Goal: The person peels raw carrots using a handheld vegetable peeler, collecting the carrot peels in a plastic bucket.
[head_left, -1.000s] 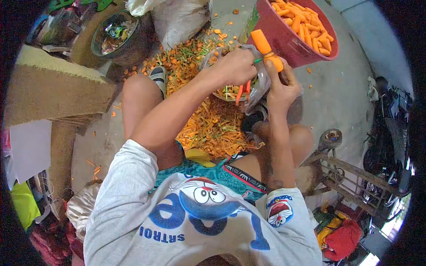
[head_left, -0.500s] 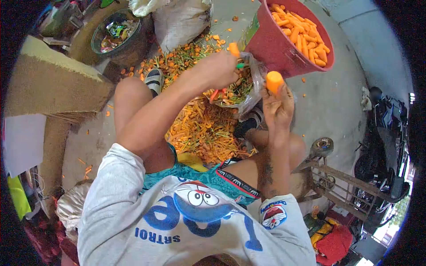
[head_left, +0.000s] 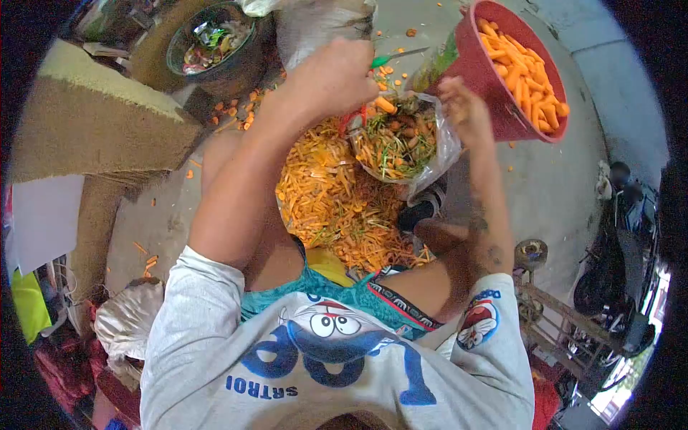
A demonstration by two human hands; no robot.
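My left hand (head_left: 335, 77) is closed around the green handle of a knife (head_left: 401, 56), whose blade points right. Beside the red bucket (head_left: 506, 84), my right hand (head_left: 466, 111) is raised, slightly blurred, its fingers loosely bent and no carrot visible in them. Many peeled orange carrots (head_left: 527, 75) fill the bucket. Below and between my hands lies a clear plastic bag (head_left: 446, 136) holding unpeeled carrots and green stems (head_left: 398, 140). A short orange carrot piece (head_left: 385, 105) shows at its upper edge.
A heap of carrot peelings (head_left: 322, 190) covers the floor between my legs. A dark tub of rubbish (head_left: 208, 54) stands upper left, beside a whitish sack (head_left: 315, 29). Brown cardboard (head_left: 93, 122) is at left. A wheeled metal frame (head_left: 566, 304) stands at right.
The carrot that was in my right hand is no longer there. That hand has moved up toward the bucket. My left hand has lifted up and left, with the knife blade now in plain view.
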